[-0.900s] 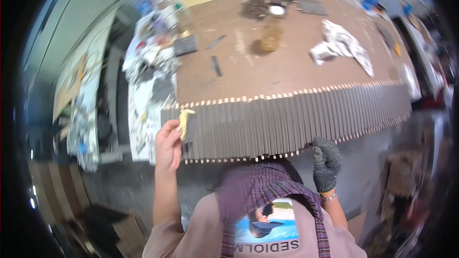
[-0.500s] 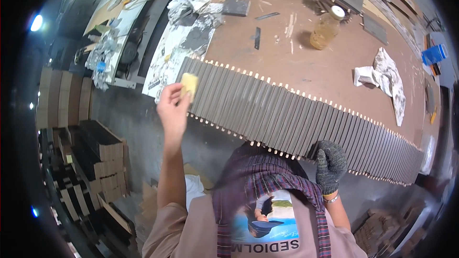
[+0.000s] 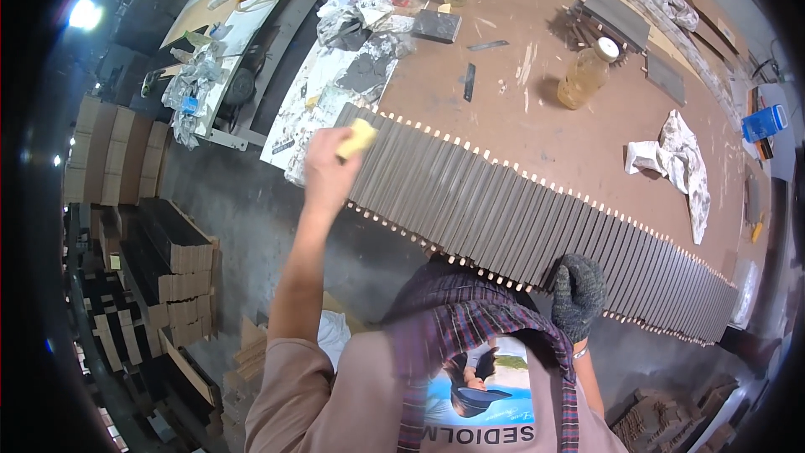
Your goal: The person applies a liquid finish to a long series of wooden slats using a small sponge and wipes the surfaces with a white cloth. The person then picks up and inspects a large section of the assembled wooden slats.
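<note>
Pinching a yellow sponge point(image 3: 355, 138), left hand point(image 3: 329, 172) at the slat row's point(image 3: 520, 222) end (right hand point(image 3: 577, 295) gloved, curled over its near edge).

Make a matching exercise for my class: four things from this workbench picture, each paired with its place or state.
1. sponge
2. bottle
3. rag
4. right hand

a. gloved, on the near edge of the slats
b. crumpled on the table, right of the bottle
c. held in the bare left hand
d. upright, amber, white cap

Pairs: 1-c, 2-d, 3-b, 4-a
</note>
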`<action>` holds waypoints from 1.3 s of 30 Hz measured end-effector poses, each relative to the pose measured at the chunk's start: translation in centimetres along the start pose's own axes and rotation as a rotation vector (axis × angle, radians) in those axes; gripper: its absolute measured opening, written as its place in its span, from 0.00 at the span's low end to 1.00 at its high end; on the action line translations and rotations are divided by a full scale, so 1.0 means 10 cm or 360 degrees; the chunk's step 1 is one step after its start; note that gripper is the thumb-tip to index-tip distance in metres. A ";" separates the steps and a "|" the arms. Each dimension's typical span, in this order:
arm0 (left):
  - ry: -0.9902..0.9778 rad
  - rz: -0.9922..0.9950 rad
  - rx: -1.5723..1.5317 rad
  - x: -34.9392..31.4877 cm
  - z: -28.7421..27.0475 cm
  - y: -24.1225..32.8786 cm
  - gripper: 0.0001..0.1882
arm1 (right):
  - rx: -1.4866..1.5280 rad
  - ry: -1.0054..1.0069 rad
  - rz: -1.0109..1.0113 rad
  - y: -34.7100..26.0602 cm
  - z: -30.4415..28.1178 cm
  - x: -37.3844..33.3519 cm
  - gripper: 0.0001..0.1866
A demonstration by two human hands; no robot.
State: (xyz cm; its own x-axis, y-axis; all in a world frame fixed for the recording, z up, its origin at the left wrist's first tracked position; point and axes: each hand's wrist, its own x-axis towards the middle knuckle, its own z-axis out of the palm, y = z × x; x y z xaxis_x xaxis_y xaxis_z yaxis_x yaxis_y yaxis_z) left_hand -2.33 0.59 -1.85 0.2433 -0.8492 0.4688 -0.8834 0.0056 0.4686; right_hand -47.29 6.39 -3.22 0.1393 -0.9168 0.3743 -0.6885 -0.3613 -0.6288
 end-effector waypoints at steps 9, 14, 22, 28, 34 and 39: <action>0.0021 -0.0106 0.0242 0.50 -0.04 -0.55 0.15 | -0.0104 0.0118 -0.0045 0.01 0.07 -0.02 0.10; -0.0257 0.0116 0.0198 0.60 0.04 -0.41 0.17 | -0.0184 0.0196 -0.0100 0.00 0.11 -0.04 0.10; -0.0371 0.0118 -0.0027 0.78 -0.03 -0.49 0.23 | -0.0217 0.0197 -0.0093 0.05 0.15 -0.07 0.11; -0.0752 0.0030 -0.0052 0.53 -0.35 -0.63 0.22 | -0.0205 0.0120 -0.0142 -0.01 0.12 -0.01 0.11; -0.1178 -0.0165 0.0073 -0.11 -1.18 -0.59 0.22 | -0.0234 0.0132 -0.0127 -0.01 0.12 -0.02 0.12; -0.0829 -0.0023 0.0038 0.29 -0.93 -0.40 0.18 | -0.0283 0.0137 -0.0135 0.04 0.13 -0.03 0.13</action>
State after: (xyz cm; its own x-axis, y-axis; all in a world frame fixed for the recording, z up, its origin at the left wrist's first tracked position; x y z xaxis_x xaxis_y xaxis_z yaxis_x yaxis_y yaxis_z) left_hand 5.62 3.02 4.65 0.0292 -0.9993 0.0248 -0.8919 -0.0148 0.4520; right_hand -46.66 6.29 -4.43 0.1461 -0.8636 0.4825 -0.7928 -0.3940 -0.4651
